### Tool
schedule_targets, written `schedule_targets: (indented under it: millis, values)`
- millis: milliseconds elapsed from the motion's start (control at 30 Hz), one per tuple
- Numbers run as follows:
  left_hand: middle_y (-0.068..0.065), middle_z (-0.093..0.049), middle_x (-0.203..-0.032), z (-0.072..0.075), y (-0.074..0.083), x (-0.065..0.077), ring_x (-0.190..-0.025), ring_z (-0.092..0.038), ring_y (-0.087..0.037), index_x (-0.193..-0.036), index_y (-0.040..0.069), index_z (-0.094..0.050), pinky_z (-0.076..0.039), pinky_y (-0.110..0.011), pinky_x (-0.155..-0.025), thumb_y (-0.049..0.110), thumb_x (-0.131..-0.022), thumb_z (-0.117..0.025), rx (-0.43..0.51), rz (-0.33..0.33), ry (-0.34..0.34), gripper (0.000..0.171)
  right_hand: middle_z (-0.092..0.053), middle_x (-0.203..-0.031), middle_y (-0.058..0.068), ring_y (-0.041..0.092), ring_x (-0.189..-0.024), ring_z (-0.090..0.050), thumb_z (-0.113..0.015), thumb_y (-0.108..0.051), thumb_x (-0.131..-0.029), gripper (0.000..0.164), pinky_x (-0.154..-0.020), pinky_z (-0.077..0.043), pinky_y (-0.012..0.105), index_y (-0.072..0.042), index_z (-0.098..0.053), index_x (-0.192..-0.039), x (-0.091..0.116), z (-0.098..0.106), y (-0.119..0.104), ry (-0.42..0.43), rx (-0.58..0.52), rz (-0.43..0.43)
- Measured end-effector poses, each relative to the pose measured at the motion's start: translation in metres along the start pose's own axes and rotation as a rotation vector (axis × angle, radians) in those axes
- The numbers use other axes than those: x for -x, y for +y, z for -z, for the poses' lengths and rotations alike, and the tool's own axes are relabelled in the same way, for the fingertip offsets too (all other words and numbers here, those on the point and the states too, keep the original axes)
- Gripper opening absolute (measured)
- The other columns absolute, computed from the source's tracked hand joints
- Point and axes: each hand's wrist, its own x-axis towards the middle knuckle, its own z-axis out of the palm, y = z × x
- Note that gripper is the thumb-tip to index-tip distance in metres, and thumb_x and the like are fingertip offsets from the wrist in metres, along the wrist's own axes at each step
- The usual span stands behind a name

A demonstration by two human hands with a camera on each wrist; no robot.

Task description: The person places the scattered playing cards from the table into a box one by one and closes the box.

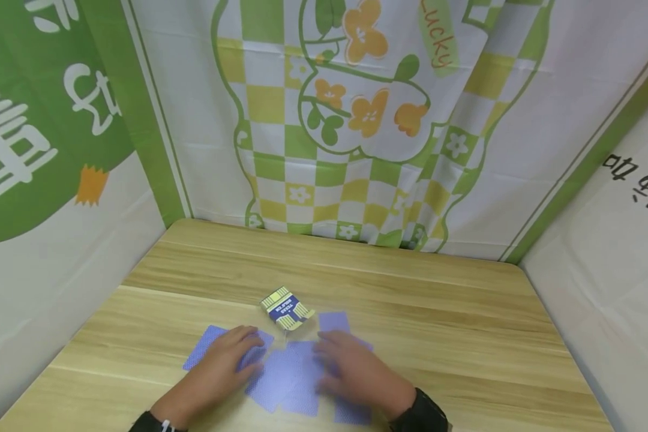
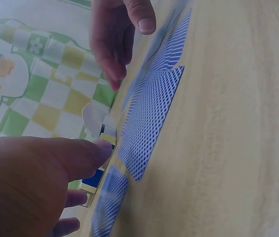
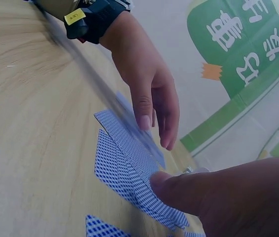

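Several blue-backed playing cards (image 1: 300, 379) lie spread face down on the wooden table, some overlapping. My left hand (image 1: 222, 363) is low over the cards on the left side, its fingers loosely spread and partly hiding them. Over the right-hand cards is my right hand (image 1: 356, 367), slightly blurred, fingers relaxed and pointing inward. In the left wrist view, the left thumb (image 2: 87, 155) is extended above a patterned card (image 2: 151, 116). The right wrist view shows the right thumb (image 3: 176, 190) right at the edge of the overlapping cards (image 3: 129, 170). Neither hand grips a card.
Just beyond the hands sits a blue and yellow card box (image 1: 286, 309) with its flap open. The wooden table (image 1: 437, 318) extends around the cards. Printed cloth curtains (image 1: 356, 120) hang along its back and both sides.
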Motion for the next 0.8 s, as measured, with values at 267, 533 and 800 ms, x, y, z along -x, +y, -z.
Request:
schedule_targets:
  millis: [267, 533, 800]
  values:
    - [-0.018, -0.054, -0.144, -0.007, -0.001, 0.004, -0.137, -0.044, -0.047, -0.121, 0.017, -0.067, -0.031, -0.069, -0.111, 0.041, -0.091, -0.073, 0.008, -0.021, -0.016, 0.039, -0.050, -0.151, 0.005, 0.027, -0.139, -0.044, -0.075, -0.053, -0.084, 0.075, -0.113, -0.041, 0.043, -0.015, -0.053, -0.145, -0.015, -0.007, -0.004, 0.002, 0.011, 0.096]
    - [-0.020, -0.046, -0.152, -0.019, 0.004, 0.009, -0.144, -0.033, -0.049, -0.136, 0.014, -0.060, -0.023, -0.070, -0.115, 0.053, -0.090, -0.069, 0.040, -0.070, -0.072, 0.060, -0.050, -0.148, 0.002, 0.027, -0.137, -0.044, -0.077, -0.062, -0.076, 0.087, -0.112, -0.042, 0.041, -0.017, -0.052, -0.146, -0.027, -0.014, -0.011, -0.014, 0.094, 0.142]
    - [-0.024, -0.030, -0.161, -0.027, 0.017, 0.012, -0.149, -0.020, -0.050, -0.152, 0.007, -0.043, -0.015, -0.069, -0.117, 0.073, -0.087, -0.056, 0.034, -0.069, -0.177, 0.093, -0.050, -0.148, 0.004, 0.033, -0.140, -0.042, -0.070, -0.075, -0.073, 0.096, -0.115, -0.038, 0.046, -0.017, -0.050, -0.147, -0.034, -0.021, -0.014, -0.020, 0.192, 0.155]
